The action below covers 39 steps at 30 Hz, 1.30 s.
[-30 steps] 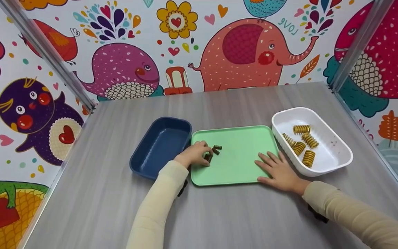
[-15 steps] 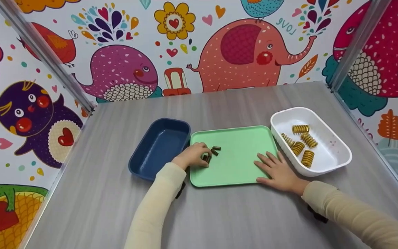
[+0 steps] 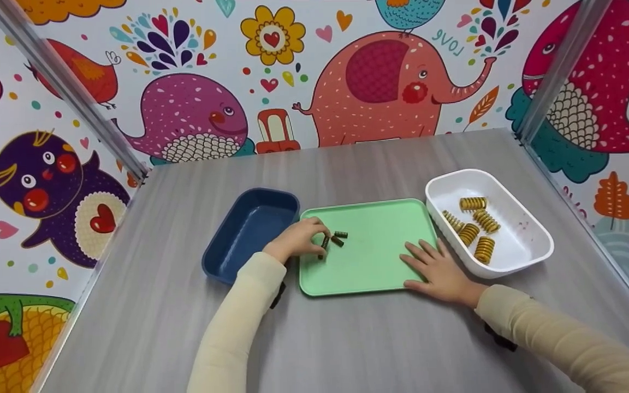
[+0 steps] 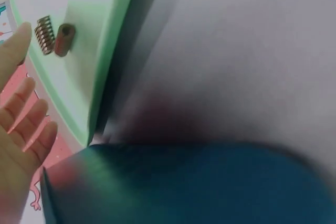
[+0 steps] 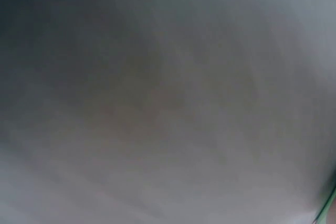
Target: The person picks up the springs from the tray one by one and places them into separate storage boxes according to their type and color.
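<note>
My left hand [image 3: 301, 238] bends over the left side of the green tray [image 3: 374, 273] and pinches a small dark spring [image 3: 324, 246] between thumb and fingers. In the left wrist view the thumb covers most of that spring. Just right of the fingertips lie two more small springs on the tray, one dark [image 3: 340, 234] and one brownish [image 3: 337, 240]; the left wrist view shows them closer, as a coil [image 4: 45, 35] and a brown cylinder [image 4: 65, 39]. Fingers spread flat, my right hand [image 3: 443, 273] rests on the tray's right edge and holds nothing.
A blue bin [image 3: 213, 262] stands against the tray's left side, under my left wrist. Right of the tray, a white bin [image 3: 527, 254] contains several larger golden springs [image 3: 484, 250]. Patterned walls [image 3: 200, 109] enclose the grey table [image 3: 347, 338]. The right wrist view is blurred grey.
My left hand has shifted a little to the left, toward the blue bin, and the small spring in its fingers has moved with it. The right hand has stayed put.
</note>
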Tool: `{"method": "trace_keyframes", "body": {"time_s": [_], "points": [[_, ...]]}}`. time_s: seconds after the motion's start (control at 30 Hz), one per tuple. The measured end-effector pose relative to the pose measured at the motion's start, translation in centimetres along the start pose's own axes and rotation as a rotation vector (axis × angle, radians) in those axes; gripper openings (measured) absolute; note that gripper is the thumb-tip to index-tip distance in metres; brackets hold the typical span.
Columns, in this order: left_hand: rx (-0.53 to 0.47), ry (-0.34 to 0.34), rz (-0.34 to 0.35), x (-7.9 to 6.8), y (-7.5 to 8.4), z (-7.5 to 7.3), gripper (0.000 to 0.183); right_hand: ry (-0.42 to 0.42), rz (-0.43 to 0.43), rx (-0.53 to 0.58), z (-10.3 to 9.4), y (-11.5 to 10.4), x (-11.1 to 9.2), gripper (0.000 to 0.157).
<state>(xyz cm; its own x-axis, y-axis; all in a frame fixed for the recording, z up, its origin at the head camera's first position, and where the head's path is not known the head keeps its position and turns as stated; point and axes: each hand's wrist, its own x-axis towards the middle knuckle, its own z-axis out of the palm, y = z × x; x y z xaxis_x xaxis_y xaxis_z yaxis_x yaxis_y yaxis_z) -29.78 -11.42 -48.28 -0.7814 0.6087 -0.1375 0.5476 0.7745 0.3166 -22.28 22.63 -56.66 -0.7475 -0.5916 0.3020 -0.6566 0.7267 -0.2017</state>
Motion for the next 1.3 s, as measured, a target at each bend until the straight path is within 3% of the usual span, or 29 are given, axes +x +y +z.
{"method": "trace_keyframes", "body": {"time_s": [0.37, 0.67, 0.83, 1.03, 1.3], "points": [[-0.039, 0.056, 0.042, -1.0, -0.9, -2.6, 0.037, -0.025, 0.015, 0.019, 0.0, -0.1, -0.2, 0.061], [-0.049, 0.133, 0.026, -2.3, -2.5, -5.0, 0.039, -0.027, 0.012, -0.003, -0.1, 0.0, 0.0, 0.062], [-0.054, 0.144, -0.019, -3.4, -3.6, -6.0, 0.037, -0.026, 0.007, -0.005, 0.0, 0.0, 0.0, 0.062], [-0.045, 0.129, -0.091, -4.3, -4.8, -6.6, 0.037, -0.027, 0.01, -0.013, 0.0, 0.2, 0.1, 0.062], [-0.009, 0.112, -0.122, -5.2, -6.0, -6.3, 0.038, -0.027, 0.015, 0.001, -0.2, 0.0, 0.0, 0.061]]}}
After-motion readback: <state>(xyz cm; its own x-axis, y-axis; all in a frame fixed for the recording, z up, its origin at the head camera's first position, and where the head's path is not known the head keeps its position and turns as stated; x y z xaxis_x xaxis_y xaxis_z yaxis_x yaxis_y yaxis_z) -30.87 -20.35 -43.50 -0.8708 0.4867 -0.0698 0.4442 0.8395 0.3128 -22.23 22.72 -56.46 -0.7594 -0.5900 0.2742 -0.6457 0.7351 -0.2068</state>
